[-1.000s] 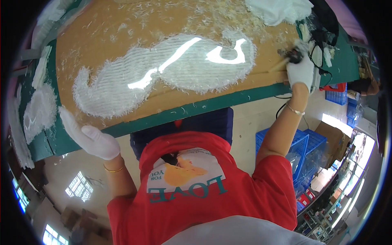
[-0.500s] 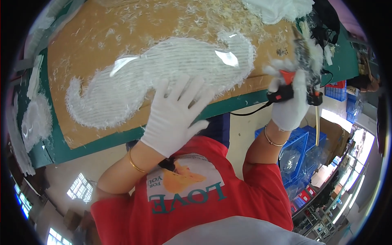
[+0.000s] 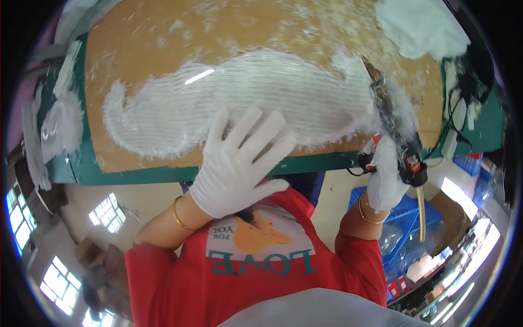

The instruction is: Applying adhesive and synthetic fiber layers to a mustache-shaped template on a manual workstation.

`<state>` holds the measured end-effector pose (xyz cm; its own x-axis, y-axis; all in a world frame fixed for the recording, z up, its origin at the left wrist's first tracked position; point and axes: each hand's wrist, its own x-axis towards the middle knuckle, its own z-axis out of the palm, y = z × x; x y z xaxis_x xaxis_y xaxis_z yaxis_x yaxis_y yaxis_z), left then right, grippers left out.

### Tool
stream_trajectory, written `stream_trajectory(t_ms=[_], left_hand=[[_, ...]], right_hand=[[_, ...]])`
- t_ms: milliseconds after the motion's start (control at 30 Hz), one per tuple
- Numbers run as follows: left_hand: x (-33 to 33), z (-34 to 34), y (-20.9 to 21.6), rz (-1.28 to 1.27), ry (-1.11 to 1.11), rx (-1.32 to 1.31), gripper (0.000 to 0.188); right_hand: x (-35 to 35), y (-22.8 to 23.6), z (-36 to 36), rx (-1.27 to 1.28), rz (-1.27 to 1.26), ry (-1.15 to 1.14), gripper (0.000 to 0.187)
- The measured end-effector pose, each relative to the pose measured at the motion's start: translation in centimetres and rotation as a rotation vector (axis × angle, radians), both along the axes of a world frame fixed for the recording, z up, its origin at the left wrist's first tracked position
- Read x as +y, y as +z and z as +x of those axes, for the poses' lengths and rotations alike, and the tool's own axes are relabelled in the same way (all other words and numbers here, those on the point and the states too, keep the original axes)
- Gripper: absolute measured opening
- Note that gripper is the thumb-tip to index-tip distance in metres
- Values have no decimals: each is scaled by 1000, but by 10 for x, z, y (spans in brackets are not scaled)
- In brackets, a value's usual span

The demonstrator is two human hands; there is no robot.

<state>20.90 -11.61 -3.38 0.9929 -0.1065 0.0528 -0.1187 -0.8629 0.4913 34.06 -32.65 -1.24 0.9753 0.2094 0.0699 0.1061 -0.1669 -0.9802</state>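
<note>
A white, ribbed, moustache-shaped piece with a fluffy edge (image 3: 261, 92) lies on a brown cardboard sheet (image 3: 139, 38). My left hand (image 3: 237, 166), in a white glove, is open at its near edge, fingers spread, the fingertips over the piece. My right hand (image 3: 385, 171), also gloved, is closed around a hot glue gun (image 3: 389, 111). The gun's dark, crusted nozzle points away from me, beside the piece's right end; I cannot tell whether it touches. White fluff clings to the gun, and a yellowish glue stick (image 3: 421, 218) sticks out of its back.
Loose fluff is scattered over the cardboard, on a green table (image 3: 128, 177). A white fluffy bundle (image 3: 422, 30) lies at the far right, white strips (image 3: 66, 71) at the left. Black cords (image 3: 452, 114) run at the right. Blue crates (image 3: 400, 218) stand below the table's right side.
The glue gun in my right hand has come nearer to me and over to the piece's right end. My left hand keeps its spread pose. The whole view has shifted.
</note>
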Motion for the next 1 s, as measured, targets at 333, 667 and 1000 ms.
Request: stream_trajectory(t_ms=[333,667,1000], left_hand=[[41,-41,-15,46,258,4,71],[39,-41,-20,-36,350,-30,75],[39,-32,-20,24,365,-28,76]], right_hand=[[65,-8,2,367,-599,532,39],[80,-6,-5,233,-466,564,39],[89,-24,-7,19,-414,585,25]])
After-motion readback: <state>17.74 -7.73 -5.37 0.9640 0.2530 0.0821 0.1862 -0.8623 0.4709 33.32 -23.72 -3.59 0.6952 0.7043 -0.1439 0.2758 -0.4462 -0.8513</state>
